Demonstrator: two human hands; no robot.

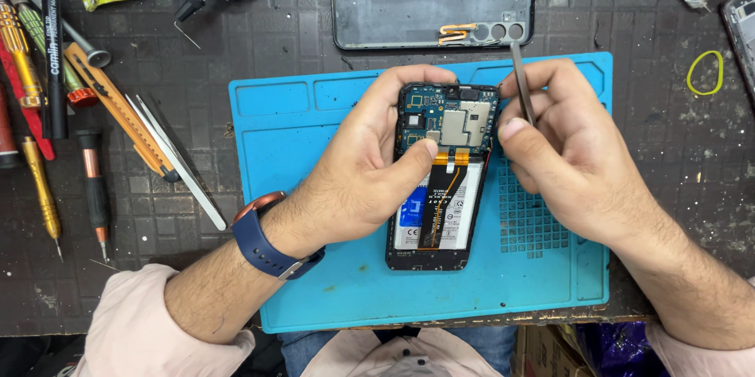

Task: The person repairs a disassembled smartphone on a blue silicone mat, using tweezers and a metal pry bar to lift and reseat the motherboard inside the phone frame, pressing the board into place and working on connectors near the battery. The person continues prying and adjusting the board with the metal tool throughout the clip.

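At frame centre, left hand (354, 180) grips the opened phone (440, 180) while right hand (574, 157) pinches tweezers (521, 90) at its board, mid-repair, needing fine placement.

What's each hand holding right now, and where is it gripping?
The left hand grips the opened phone by its left edge, thumb on the middle. The right hand pinches metal tweezers along the shaft.

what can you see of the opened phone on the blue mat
The opened phone lies face down, back cover off, lengthwise on the blue mat. Its black frame shows a blue circuit board with metal shields on top and a white-and-black battery crossed by an orange flex cable below. The left hand grips its left side, thumb on the cable; the right hand brings tweezers to its upper right edge.
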